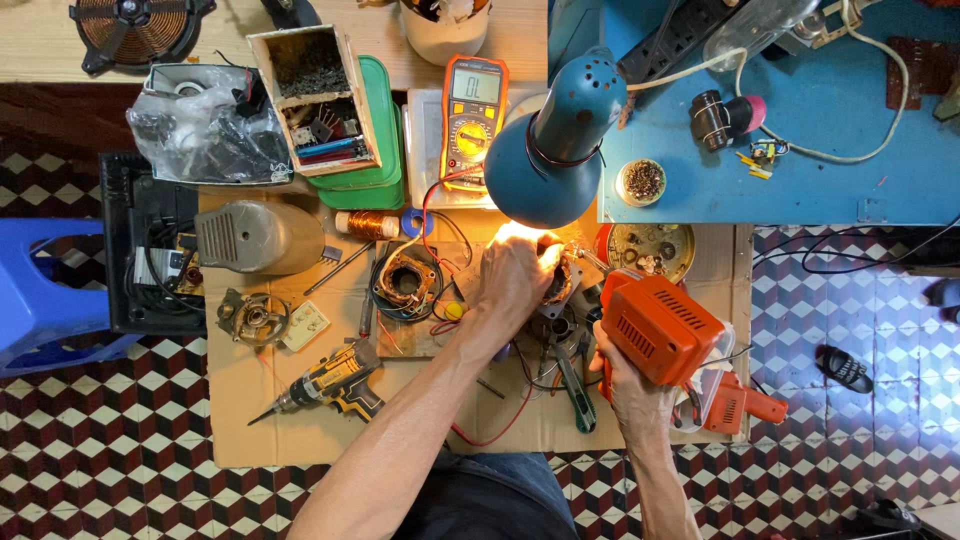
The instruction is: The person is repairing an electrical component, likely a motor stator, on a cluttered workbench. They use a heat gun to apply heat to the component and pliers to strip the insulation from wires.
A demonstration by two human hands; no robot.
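Step in hand, apparently: fitting a motor part [560, 280] under the lamp [555, 150]; left hand [515, 280] grasps it. Right hand [630, 385] grips the orange tool housing [660, 328], right of the lamp. Next likely needs both aligned.

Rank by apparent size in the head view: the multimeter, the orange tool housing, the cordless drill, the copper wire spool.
1. Orange tool housing, though nearest the camera
2. Cordless drill
3. Multimeter, close to the drill
4. Copper wire spool

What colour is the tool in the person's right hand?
Orange; the power tool gripped by the right hand shows best in the head view.
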